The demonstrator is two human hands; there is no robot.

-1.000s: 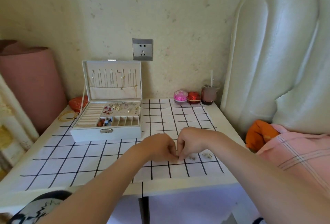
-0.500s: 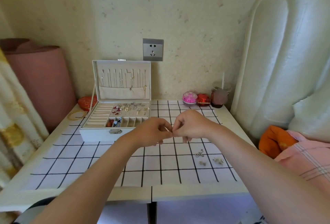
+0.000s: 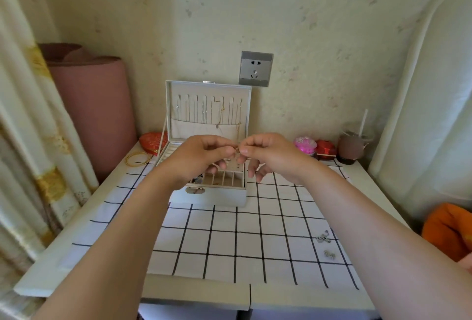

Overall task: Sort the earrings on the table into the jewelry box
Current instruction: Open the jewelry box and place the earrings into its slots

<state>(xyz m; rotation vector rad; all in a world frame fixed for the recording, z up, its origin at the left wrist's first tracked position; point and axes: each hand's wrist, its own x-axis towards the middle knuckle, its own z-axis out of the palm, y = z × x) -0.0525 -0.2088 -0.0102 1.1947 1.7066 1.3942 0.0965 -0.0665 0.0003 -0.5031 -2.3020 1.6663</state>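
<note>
both hands (image 3: 236, 156) pinch earring (image 3: 237, 150), probably, above jewelry box (image 3: 208, 196)

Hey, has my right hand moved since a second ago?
Yes. The right hand moved away from the loose earrings, back and leftward, to over the jewelry box.

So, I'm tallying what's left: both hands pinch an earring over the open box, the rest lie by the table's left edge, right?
No: the loose earrings lie by the table's right edge, per the head view. Left hand and right hand pinch an earring over the open box.
</note>
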